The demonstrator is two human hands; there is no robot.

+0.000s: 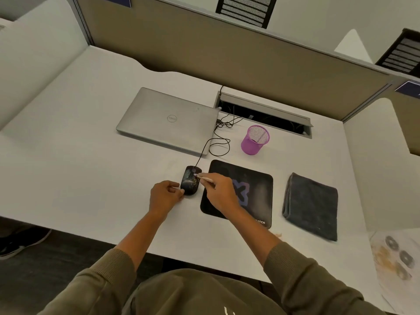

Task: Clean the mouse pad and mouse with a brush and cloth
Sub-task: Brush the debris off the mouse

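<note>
A black wired mouse with pale dusty specks lies on the white desk just left of the black mouse pad. My left hand grips the mouse's near left side with curled fingers. My right hand hovers over the pad's left part and pinches a thin pale brush. The brush tip touches the top of the mouse near its wheel. A folded dark grey cloth lies flat to the right of the pad.
A shut silver laptop sits behind the mouse, with the mouse cable looping beside it. A purple mesh cup stands behind the pad. An open cable tray runs along the partition. A paper with round items lies at the right edge.
</note>
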